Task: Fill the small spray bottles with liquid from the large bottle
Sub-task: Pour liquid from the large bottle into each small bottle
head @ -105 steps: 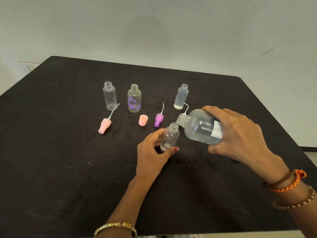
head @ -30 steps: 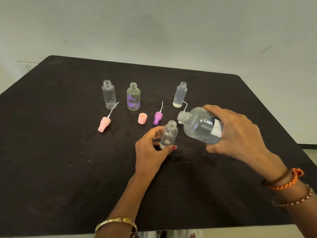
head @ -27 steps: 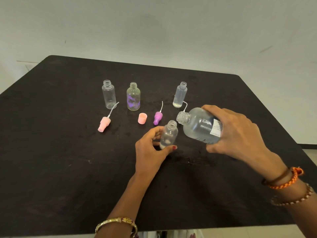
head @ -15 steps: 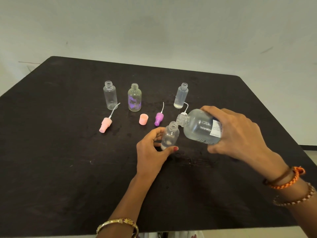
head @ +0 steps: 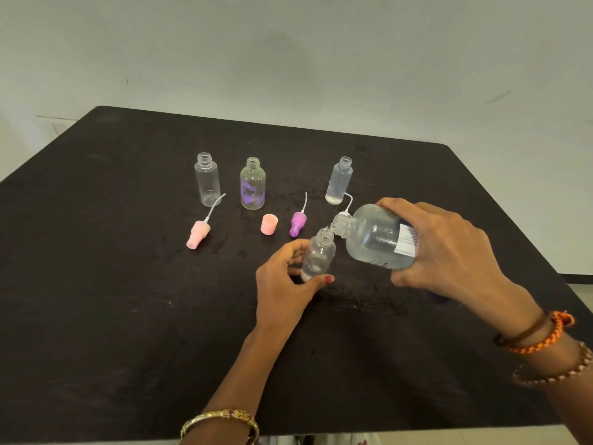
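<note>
Right hand (head: 449, 248) grasps the tilted large bottle (head: 377, 237) round its body, mouth over the light, tippy small bottle (head: 317, 255) near centre on the counter (head: 96, 316), the left hand (head: 282, 284) pinching its base.

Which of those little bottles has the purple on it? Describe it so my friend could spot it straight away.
Start at the far side of the black table, where three small uncapped bottles stand in a row. The purple-marked bottle is the middle one, with the pink cap lying just in front. Its neighbours are plain clear; only this one shows purple patches.
</note>
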